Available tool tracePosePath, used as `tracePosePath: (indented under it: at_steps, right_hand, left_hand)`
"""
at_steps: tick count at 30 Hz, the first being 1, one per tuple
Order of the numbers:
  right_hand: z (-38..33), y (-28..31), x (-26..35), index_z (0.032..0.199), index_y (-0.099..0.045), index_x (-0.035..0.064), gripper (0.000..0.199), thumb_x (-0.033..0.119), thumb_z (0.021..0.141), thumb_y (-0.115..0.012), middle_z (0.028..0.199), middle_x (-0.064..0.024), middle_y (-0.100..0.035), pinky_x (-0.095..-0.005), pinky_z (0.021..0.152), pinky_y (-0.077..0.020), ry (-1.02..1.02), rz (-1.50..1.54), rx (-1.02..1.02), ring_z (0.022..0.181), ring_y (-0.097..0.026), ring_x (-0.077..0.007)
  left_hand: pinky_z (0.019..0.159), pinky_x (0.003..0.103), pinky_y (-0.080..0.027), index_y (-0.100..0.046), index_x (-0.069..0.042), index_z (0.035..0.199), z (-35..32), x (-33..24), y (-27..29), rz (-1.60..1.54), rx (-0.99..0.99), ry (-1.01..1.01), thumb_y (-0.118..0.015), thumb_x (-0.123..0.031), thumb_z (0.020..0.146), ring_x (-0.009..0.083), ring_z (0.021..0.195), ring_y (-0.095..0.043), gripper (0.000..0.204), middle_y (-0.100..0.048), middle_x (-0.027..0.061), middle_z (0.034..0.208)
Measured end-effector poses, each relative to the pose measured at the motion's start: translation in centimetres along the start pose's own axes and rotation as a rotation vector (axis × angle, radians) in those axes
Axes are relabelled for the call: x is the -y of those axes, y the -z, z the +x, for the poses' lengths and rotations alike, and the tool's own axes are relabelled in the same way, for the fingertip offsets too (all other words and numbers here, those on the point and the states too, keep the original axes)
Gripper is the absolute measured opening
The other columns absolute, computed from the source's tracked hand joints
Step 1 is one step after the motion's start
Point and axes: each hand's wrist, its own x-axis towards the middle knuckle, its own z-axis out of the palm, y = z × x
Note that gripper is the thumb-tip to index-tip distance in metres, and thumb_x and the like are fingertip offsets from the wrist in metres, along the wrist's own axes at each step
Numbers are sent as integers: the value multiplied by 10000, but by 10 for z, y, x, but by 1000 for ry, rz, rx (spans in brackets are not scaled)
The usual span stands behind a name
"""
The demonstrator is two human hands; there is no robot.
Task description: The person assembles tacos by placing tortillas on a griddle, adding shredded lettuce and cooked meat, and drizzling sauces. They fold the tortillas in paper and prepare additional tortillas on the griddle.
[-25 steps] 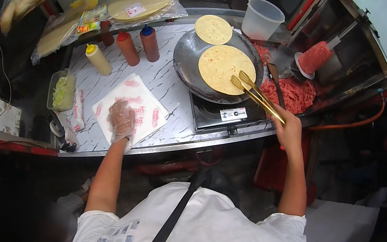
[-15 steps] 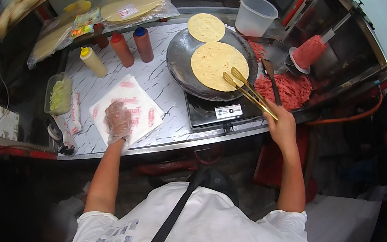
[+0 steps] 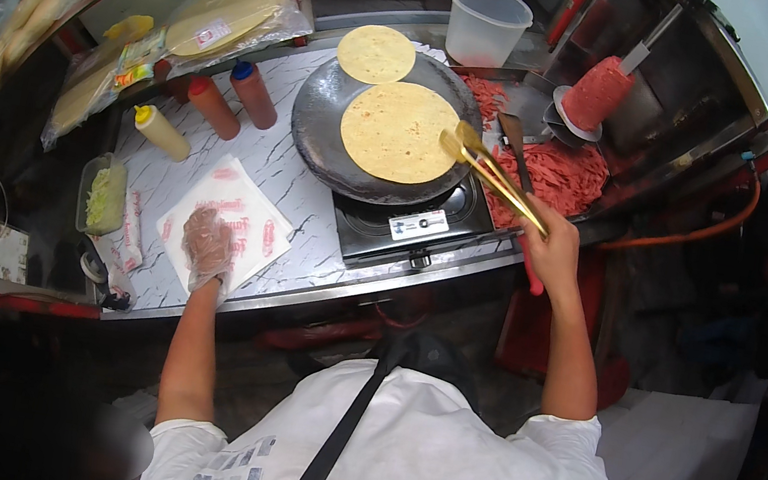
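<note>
I have the right hand (image 3: pixel 553 250) closed around the gold tongs (image 3: pixel 505 187), their tips at the right edge of the large flatbread (image 3: pixel 398 132) — it lies on the dark round pan (image 3: pixel 316 124), just in front of a smaller flatbread (image 3: pixel 376 54). The gloved left hand (image 3: pixel 207 245) rests over the white paper (image 3: pixel 247 226) — I can't tell if its fingers pinch a sheet.

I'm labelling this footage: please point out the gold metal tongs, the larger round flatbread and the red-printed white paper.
Gold metal tongs (image 3: pixel 510 194): head view, midway along the arms.
Larger round tan flatbread (image 3: pixel 399 132): head view, its centre.
Red-printed white paper (image 3: pixel 252 223): head view, right of its middle.
</note>
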Motion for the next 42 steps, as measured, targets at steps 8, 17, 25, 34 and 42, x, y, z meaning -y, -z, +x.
tracePosePath:
  at_steps: [8, 17, 25, 34, 42]
  right_hand:
    - [6, 19, -15, 1281, -676, 98, 404, 162, 883, -711, 840, -152, -629, -434, 689, -504, 158, -47, 21, 756, -655, -336]
    - [16, 8, -23, 1282, -682, 133, 383, 185, 903, -693, 837, -116, -622, -449, 664, -506, 150, -44, 165, 742, -650, -337]
    - [17, 9, -19, 1273, -682, 134, 375, 178, 901, -697, 843, -121, -616, -454, 661, -510, 197, -116, 149, 750, -651, -353]
    - [15, 22, -10, 1296, -629, 126, 429, 156, 876, -709, 945, -123, -635, -457, 682, -523, 253, -137, 76, 801, -662, -357]
    - [22, 63, -10, 1209, -707, 111, 466, 14, 754, -730, 941, -87, -663, -397, 725, -515, 584, -335, 67, 831, -657, -286]
  left_hand:
    - [1081, 484, -414, -657, -48, 1208, 3, -8, 6, 123, 50, 30, -672, -266, 817, 392, 1221, -539, 449, -611, 198, 1296]
    - [1055, 480, -424, -643, -26, 1201, 4, -16, 13, 233, 78, -7, -629, -287, 845, 392, 1192, -539, 442, -609, 201, 1266]
    - [1042, 480, -429, -631, -27, 1198, 3, -18, 16, 220, 88, 1, -620, -275, 852, 387, 1171, -543, 426, -605, 197, 1240]
    - [1051, 474, -435, -646, -32, 1212, 5, -17, 15, 195, 79, 18, -640, -259, 825, 386, 1185, -547, 449, -617, 194, 1262]
    - [1052, 487, -433, -652, -27, 1184, 3, -13, 13, 129, 34, -10, -665, -256, 807, 398, 1192, -550, 441, -626, 204, 1254]
